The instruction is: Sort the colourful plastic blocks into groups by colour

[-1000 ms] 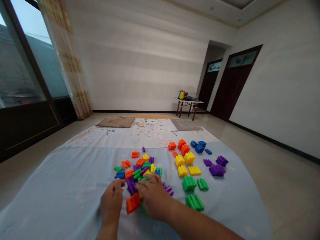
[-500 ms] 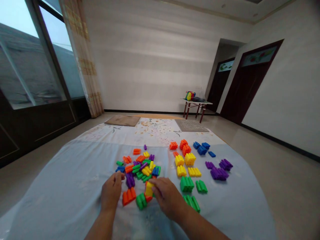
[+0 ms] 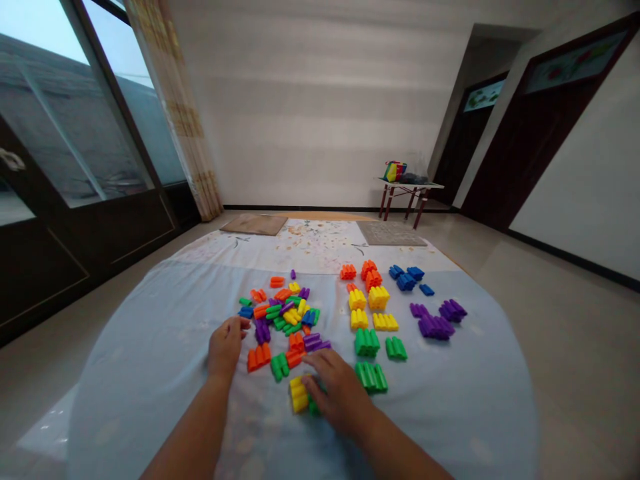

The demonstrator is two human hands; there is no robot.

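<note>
My left hand [image 3: 226, 347] rests on the cloth at the left of a loose pile of coloured plastic blocks. Its fingers are loosely bent and a little apart, with nothing seen in them, near a purple block [image 3: 262, 331]. My right hand [image 3: 343, 393] is in front of the pile, thumb and fingers apart. Its thumb touches a yellow block [image 3: 299, 395], and a green block [image 3: 315, 406] shows partly beneath the hand. Close to its fingertips lie orange blocks [image 3: 295, 350] and a purple block [image 3: 317, 342]. A small green block [image 3: 280, 367] sits between the hands.
Right of the pile, blocks lie grouped by colour: orange [image 3: 371, 275], yellow [image 3: 379, 298], green [image 3: 367, 342], blue [image 3: 406, 281] and purple [image 3: 436, 327]. Two flat boards [image 3: 255, 225] lie at the table's far end. A small table [image 3: 413, 184] with bags stands by the wall.
My right hand and the yellow block have moved toward me, away from the pile. Orange and purple blocks formerly behind the hand now show. My left hand stays beside the pile.
</note>
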